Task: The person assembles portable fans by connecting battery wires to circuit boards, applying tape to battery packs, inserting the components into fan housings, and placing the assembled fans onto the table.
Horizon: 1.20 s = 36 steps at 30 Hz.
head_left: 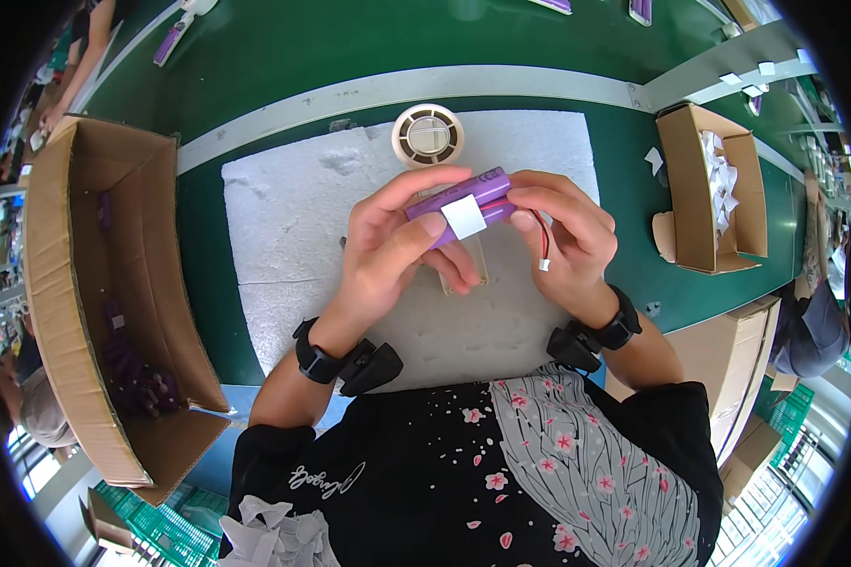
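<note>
A purple battery pack (490, 184) of two cylindrical cells, with a white sticker (463, 216) around its middle, is held up between both hands. My left hand (388, 236) grips its left end, with the thumb on the front near the sticker. My right hand (572, 231) pinches the right end between thumb and fingers. Red and black wires (542, 227) run from there to a small white connector (544, 266), hanging free beside the right thumb. Behind the hands lies a cream device with a round, spoked head (428, 135); its narrow end shows below the pack, its middle hidden.
A white foam sheet (288, 217) covers the green table (369, 38) under my hands. A tall cardboard box (52, 312) holding purple packs stands left. A smaller box (686, 198) with white paper scraps stands right. A metal rail (369, 92) crosses beyond. Other people are at both sides.
</note>
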### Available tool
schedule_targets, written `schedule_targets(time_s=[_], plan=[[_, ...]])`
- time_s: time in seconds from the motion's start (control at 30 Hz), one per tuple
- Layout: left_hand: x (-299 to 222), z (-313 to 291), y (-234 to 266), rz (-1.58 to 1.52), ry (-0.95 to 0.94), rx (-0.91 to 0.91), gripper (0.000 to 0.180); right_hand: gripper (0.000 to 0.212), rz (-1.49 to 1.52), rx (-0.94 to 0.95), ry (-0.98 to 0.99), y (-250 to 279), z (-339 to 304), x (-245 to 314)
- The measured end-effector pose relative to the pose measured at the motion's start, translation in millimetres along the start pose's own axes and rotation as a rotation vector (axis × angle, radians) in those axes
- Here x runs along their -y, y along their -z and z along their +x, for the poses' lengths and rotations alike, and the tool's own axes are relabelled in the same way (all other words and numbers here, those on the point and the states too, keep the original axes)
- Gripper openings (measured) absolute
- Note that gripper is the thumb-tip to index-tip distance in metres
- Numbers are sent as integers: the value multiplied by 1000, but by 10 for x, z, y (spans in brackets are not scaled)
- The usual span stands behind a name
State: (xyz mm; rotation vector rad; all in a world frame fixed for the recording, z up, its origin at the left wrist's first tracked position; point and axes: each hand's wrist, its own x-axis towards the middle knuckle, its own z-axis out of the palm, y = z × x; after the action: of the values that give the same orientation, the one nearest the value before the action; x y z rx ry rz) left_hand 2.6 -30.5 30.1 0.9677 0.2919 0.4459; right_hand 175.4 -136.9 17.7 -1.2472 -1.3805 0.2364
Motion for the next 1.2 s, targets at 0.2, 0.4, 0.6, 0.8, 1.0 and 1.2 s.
schedule_targets(time_s=[0.2, 0.4, 0.6, 0.8, 1.0, 1.2], plan=[[18, 11, 46, -19, -75, -48, 40, 20, 20, -23, -18, 3, -14, -14], [64, 23, 105, -66, -96, -16, 38, 20, -22, 3, 14, 6, 4, -11], [43, 15, 89, -76, -73, -40, 37, 19, -30, 7, 12, 2, -4, -9], [52, 9, 73, -57, -48, -62, 36, 12, 39, -22, -64, 0, -39, -25], [61, -6, 61, -47, -42, -68, 35, 12, 86, -51, -231, 1, -31, 75], [74, -10, 64, -107, -37, -68, 35, 12, 152, -88, -220, -22, -46, 43]])
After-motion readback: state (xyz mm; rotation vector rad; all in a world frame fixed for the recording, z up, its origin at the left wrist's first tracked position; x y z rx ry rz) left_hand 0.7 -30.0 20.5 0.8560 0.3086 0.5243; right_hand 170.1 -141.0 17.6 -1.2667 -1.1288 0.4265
